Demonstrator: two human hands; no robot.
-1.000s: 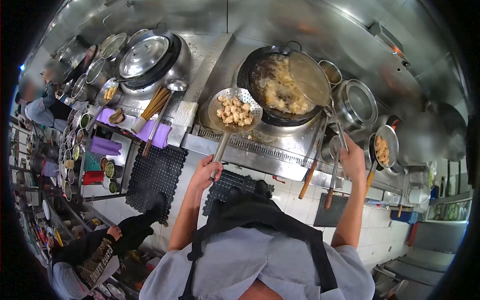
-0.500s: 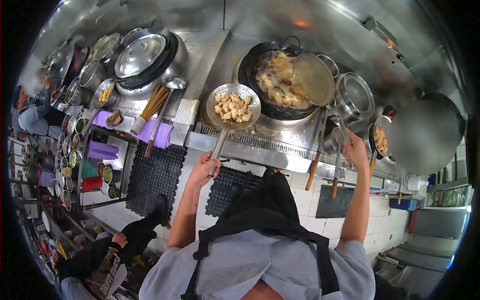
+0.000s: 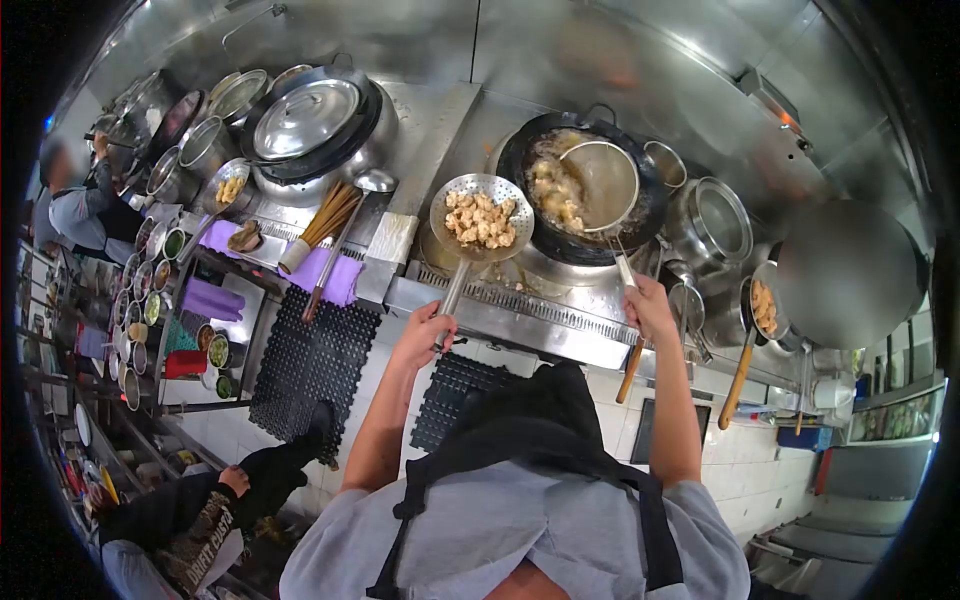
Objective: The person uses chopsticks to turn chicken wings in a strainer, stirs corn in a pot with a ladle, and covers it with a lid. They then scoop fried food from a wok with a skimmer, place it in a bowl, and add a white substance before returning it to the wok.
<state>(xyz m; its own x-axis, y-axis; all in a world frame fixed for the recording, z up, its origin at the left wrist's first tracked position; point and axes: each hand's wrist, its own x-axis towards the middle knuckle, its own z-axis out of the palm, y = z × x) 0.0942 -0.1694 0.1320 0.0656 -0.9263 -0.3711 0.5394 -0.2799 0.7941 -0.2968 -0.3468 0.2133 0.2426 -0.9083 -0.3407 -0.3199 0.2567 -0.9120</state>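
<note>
My left hand point(image 3: 424, 336) is closed round the metal handle of a perforated skimmer point(image 3: 440, 212). Browned fried pieces point(image 3: 481, 220) lie in its bowl, held left of the wok. In my right hand point(image 3: 650, 306) is the handle of a fine mesh strainer point(image 3: 608, 186). Its round mesh is down in the black wok point(image 3: 648, 222), at the right side of the bubbling oil. More pieces point(image 3: 556, 190) fry in the oil to the left of the mesh, which partly hides the oil beneath it.
A lidded pot point(image 3: 308, 120) stands to the left, near a ladle point(image 3: 375, 181) and a bundle of sticks point(image 3: 325, 222). Steel pots point(image 3: 712, 222) and a strainer with fried pieces point(image 3: 764, 305) are at right. Two other people point(image 3: 85, 205) are at the left.
My right hand has moved left and the mesh strainer has gone lower and leftward into the wok. The left hand still holds the loaded skimmer. The whole view has shifted slightly.
</note>
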